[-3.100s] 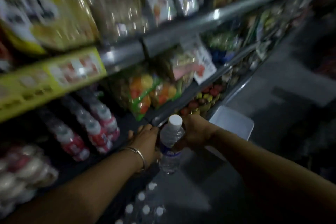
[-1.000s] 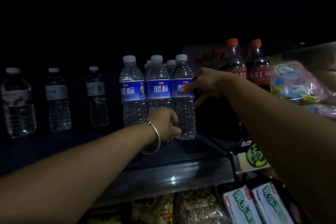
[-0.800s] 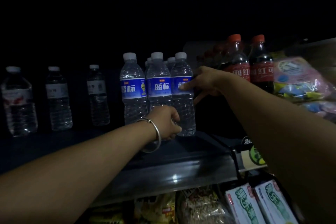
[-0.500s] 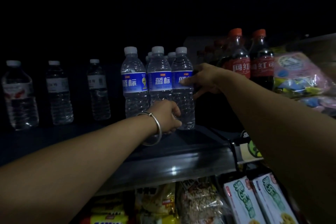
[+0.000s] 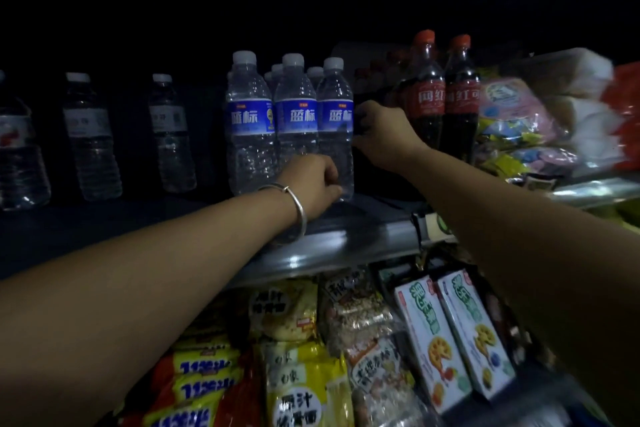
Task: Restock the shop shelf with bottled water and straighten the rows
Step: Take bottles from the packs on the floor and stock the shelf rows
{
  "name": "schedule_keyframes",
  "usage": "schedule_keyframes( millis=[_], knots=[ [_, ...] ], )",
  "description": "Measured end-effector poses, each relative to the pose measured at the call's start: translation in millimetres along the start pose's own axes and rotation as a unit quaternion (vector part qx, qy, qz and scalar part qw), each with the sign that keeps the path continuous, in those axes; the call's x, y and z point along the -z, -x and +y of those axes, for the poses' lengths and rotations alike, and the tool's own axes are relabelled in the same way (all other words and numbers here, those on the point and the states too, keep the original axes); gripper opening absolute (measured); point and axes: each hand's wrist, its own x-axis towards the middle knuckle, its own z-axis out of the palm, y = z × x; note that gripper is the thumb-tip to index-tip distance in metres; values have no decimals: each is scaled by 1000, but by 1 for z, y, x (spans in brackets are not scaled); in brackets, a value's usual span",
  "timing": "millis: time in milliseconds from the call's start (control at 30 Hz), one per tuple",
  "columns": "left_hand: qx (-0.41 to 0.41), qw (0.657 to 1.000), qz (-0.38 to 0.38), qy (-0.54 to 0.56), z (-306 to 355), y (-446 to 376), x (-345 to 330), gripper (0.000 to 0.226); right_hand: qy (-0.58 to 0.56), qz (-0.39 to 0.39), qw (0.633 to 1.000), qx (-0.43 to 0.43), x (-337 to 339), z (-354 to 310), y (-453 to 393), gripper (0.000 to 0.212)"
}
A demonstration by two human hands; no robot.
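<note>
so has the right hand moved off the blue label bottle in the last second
No. The right hand stays on the rightmost water bottle, beside the cola bottles.

You are looking into a very dim scene. Above and behind the blue-labelled water bottles [image 5: 294, 121] the shelf recess falls off to near black, and the bottles far left of them are barely readable. Light reaches from your side: it catches the bottles' white caps and labels and leaves a bright glint on the metal shelf edge [image 5: 311, 258] just below them. The snack packets [image 5: 304, 388] beneath that edge are the brightest area, though soft and smeared. Right of the bottles, the wrapped goods [image 5: 540, 121] blur, and the shelf line bows with wide-angle distortion.
</note>
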Motion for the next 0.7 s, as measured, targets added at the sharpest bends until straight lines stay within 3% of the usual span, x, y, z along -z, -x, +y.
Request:
schedule_keyframes(
  millis=[133,267,433,700],
  knots=[
    [-76,997,13,-5,9,38,-5,21,203,6,978,39,12,-6,62,44],
    [-134,991,-23,-1,11,90,-25,28,286,23,958,4,10,-3,131,41],
    [-161,984,-72,-25,0,170,-82,33,301,-27,952,-41,-30,19,236,37],
    [-194,958,-210,8,-54,302,-253,31,256,-204,932,-153,-153,95,424,40]
  ],
)
